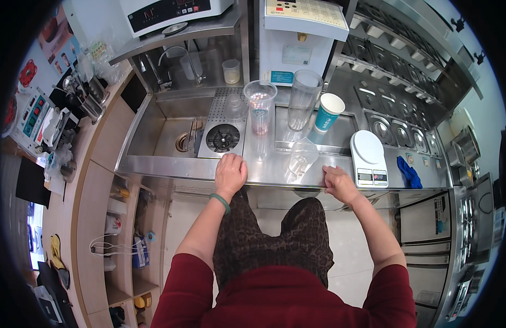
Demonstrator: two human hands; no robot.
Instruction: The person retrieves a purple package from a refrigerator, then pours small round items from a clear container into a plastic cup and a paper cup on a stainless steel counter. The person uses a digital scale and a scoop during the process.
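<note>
My left hand rests on the front edge of the steel counter, its fingers curled and nothing seen in it. Just behind it a round cup rinser is set into the worktop. My right hand touches the edge between a clear measuring cup and a white kitchen scale; its index finger points left. Behind the measuring cup are a tall clear jug and a teal-and-white paper cup. A clear printed plastic cup with small pale balls visible inside stands left of the jug.
A sink with a faucet lies left. A white dispenser stands at the back. Lidded steel containers line the right side, near a blue cloth. A wooden counter bounds the left.
</note>
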